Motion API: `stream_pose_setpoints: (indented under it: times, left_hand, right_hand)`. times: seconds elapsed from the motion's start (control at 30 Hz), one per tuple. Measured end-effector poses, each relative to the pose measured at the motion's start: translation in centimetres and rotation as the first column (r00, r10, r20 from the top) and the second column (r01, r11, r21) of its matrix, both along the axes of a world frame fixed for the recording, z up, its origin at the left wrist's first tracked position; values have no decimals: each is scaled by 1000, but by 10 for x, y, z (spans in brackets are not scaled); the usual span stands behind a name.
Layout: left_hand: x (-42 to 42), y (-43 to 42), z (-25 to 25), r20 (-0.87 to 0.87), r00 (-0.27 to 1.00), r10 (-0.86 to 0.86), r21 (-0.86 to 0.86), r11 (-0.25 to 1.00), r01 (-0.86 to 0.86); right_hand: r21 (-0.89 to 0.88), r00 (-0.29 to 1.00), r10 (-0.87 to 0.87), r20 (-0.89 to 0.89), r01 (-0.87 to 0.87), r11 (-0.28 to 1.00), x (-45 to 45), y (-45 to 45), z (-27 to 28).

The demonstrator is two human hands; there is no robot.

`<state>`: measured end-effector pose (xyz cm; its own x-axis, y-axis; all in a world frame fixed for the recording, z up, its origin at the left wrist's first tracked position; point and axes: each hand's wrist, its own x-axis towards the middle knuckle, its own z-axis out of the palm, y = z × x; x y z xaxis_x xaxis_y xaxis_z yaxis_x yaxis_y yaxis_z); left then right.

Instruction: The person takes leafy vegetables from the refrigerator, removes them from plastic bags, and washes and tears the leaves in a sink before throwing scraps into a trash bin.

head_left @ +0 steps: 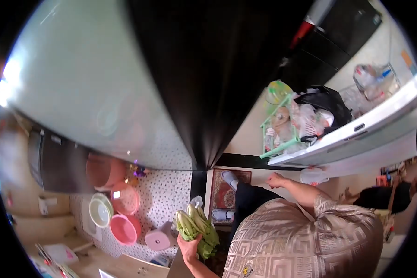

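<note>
My left hand is wrapped around heads of pale-stalked leafy greens, like lettuce; their exact kind is unclear. A bit of clear plastic shows at their far end. My right hand hangs by my hip with its fingers curled in, and I see nothing in it. Below it is my dark trouser leg, and my slippered feet stand on and beside a red patterned mat.
Pink basins, a pale green basin and a pink stool stand on the spotted floor. A dark door frame rises ahead. At right, a green basket of bags sits by a white appliance. Another person is farther right.
</note>
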<state>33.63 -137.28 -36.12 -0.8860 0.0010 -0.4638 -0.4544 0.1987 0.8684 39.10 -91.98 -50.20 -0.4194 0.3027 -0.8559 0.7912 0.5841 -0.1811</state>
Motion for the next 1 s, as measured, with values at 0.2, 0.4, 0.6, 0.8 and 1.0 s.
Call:
stream_pose_setpoints:
  times: [0.2, 0.4, 0.6, 0.8, 1.0]
  left_hand:
    - [-48, 112, -26, 163, 871, -463, -79, 874, 479]
    - [-133, 315, -33, -32, 632, -774, -57, 633, 772]
    - [-214, 475, -81, 102, 777, -622, 170, 780, 602]
    - [-318, 558, -108, 393, 871, -294, 657, 753, -42]
    - [-468, 530, -195, 515, 857, 13, 749, 480, -457]
  right_hand:
    - [-206, 941, -256, -219, 212, 955, -48, 73, -49]
    - [-374, 836, -497, -231, 395, 839, -128, 150, -93]
    - [-545, 766, -606, -215, 421, 725, -183, 248, -75]
    - [-582, 658, -723, -211, 510, 634, -261, 327, -38]
    - [-623, 728, -638, -252, 383, 683, -352, 349, -24]
